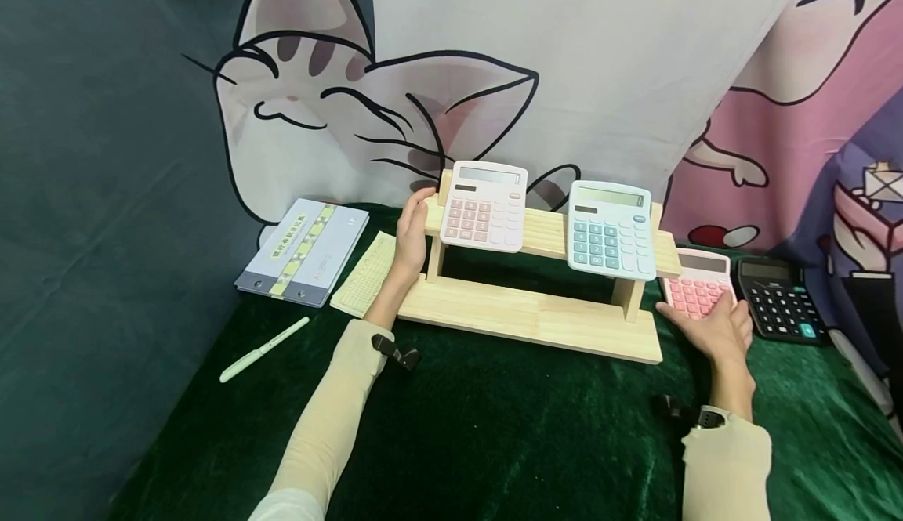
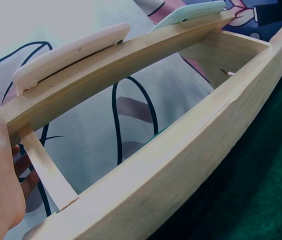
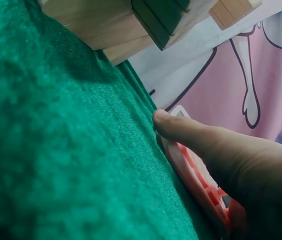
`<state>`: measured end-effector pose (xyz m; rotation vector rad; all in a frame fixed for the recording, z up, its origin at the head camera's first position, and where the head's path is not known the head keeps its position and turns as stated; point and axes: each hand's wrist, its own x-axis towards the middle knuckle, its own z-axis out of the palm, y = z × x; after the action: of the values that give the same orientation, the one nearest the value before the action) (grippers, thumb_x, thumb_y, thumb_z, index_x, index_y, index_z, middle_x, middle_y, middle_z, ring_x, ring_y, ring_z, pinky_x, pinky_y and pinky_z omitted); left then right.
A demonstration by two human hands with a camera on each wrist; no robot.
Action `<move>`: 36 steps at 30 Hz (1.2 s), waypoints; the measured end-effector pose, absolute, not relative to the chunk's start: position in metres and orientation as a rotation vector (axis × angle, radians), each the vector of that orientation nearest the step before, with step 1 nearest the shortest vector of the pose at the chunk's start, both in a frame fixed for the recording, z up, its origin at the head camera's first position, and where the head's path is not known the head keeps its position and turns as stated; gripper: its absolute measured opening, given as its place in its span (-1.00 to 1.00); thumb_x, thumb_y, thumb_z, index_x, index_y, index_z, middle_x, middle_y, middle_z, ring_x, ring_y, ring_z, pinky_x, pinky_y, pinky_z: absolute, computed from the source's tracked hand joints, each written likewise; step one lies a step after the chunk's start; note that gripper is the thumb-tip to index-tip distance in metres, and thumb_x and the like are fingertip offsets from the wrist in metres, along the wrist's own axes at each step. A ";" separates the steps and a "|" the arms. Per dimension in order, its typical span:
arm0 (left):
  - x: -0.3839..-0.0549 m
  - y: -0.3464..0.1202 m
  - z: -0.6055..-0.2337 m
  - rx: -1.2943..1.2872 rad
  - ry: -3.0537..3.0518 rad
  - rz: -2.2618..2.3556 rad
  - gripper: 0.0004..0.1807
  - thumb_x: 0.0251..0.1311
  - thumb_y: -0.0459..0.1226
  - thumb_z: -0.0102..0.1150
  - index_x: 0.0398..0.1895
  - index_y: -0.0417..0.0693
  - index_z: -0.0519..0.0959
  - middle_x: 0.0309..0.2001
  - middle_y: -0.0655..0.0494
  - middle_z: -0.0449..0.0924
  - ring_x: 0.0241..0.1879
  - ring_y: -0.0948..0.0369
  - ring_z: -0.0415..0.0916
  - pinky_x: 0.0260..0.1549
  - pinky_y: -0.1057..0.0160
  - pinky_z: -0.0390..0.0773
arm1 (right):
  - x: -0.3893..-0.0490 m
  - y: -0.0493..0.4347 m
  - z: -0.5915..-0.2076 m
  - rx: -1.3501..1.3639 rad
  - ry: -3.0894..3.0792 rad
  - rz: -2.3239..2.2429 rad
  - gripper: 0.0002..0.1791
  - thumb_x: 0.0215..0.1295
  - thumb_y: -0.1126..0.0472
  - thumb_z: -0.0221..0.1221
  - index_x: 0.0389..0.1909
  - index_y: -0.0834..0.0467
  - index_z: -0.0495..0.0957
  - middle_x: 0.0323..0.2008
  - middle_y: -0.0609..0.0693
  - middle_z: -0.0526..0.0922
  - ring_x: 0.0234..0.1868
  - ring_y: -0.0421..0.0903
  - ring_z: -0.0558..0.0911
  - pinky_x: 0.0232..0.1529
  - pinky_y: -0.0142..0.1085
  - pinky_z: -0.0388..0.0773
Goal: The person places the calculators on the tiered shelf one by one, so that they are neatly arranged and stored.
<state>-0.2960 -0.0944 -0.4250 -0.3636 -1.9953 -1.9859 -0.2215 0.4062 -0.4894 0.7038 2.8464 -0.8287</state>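
My left hand (image 1: 411, 240) grips the left end of a two-tier wooden stand (image 1: 529, 317); the left wrist view shows fingertips behind its upright. Two calculators lean on the upper tier: a white one with pale pink keys (image 1: 484, 206) at left and a pale blue one (image 1: 611, 229) at right. To the right of the stand, my right hand (image 1: 719, 331) holds a pink calculator (image 1: 694, 286) lying on the cloth, thumb at its left edge and fingers toward its right. Part of that calculator is hidden under the hand.
A black calculator (image 1: 781, 302) lies just right of my right hand. Left of the stand are a blue-grey notebook (image 1: 303, 251), a yellowish printed pad (image 1: 367, 274) and a pale green pen (image 1: 264, 350). Green velvet cloth (image 1: 508, 427) covers the table, with a printed curtain (image 1: 600, 51) behind.
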 end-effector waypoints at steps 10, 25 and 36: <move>-0.295 -0.094 -0.425 -0.342 -2.011 -1.979 -0.54 0.57 -0.27 -0.35 0.37 -0.29 0.32 0.37 -0.18 0.35 0.34 0.08 0.29 0.41 0.09 0.22 | -0.220 0.402 -0.491 0.707 2.882 -0.811 0.48 0.11 -0.49 0.16 0.50 0.34 -0.60 0.43 0.61 -0.47 0.43 0.58 -0.31 0.39 0.41 -0.29; -0.295 -0.093 -0.425 -0.352 -2.007 -1.986 -0.54 0.58 -0.27 -0.37 0.38 -0.30 0.31 0.38 -0.18 0.34 0.36 0.06 0.28 0.43 0.08 0.21 | -0.220 0.403 -0.495 0.738 2.969 -0.855 0.36 0.12 -0.41 0.22 0.53 0.35 -0.34 0.41 0.62 -0.24 0.39 0.56 -0.14 0.31 0.43 -0.15; -0.295 -0.093 -0.424 -0.346 -2.008 -1.984 -0.54 0.57 -0.28 -0.36 0.37 -0.30 0.32 0.37 -0.21 0.35 0.35 0.05 0.29 0.42 0.07 0.22 | -0.217 0.397 -0.487 0.871 2.979 -1.115 0.19 0.16 -0.35 0.21 0.58 0.20 -0.14 0.46 0.51 -0.04 0.42 0.44 -0.01 0.35 0.32 -0.12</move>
<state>-0.2947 -0.0932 -0.4243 -0.3458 -2.0079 -1.9842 -0.2168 0.3972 -0.4866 0.8713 2.9786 -1.1151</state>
